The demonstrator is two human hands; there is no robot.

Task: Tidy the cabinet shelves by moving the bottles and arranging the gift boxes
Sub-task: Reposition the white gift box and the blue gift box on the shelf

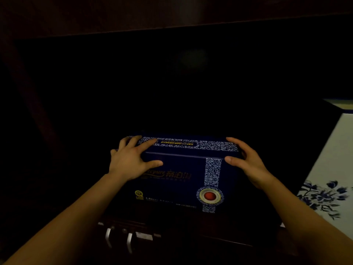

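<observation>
A dark blue gift box (181,175) with white-and-blue floral bands, gold lettering and a round red seal stands upright at the front of a very dark cabinet shelf. My left hand (129,159) grips its upper left corner, fingers spread over the top and thumb on the front face. My right hand (246,161) clasps the upper right corner, thumb on the front, fingers around the side. No bottles are visible in the dark.
A white gift box (330,169) with blue flower print stands close to the right of the blue box. The cabinet's upper shelf edge (172,27) crosses the top. Two pale handles (118,240) show on the cabinet front below. The shelf interior behind is black.
</observation>
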